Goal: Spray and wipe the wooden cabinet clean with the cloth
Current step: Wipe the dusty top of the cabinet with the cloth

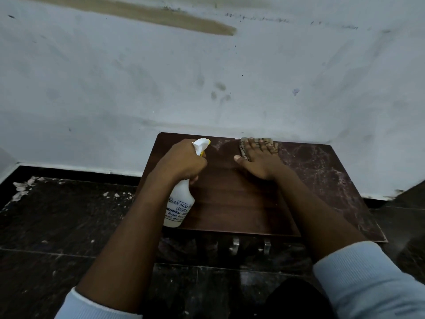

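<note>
A low dark wooden cabinet (232,203) stands against the wall, seen from above. My left hand (181,161) grips the neck of a white spray bottle (179,203), its white and yellow nozzle pointing toward the cabinet's back edge. My right hand (258,157) lies flat with straight fingers on a patterned cloth (243,146), pressing it on the top near the wall. The left part of the top looks dark and smooth. The right part (322,171) carries whitish dusty streaks.
A stained pale wall (207,77) rises directly behind the cabinet. Dark floor tiles (57,222) with white debris lie to the left. Two metal handles (250,246) show on the cabinet front below the top edge.
</note>
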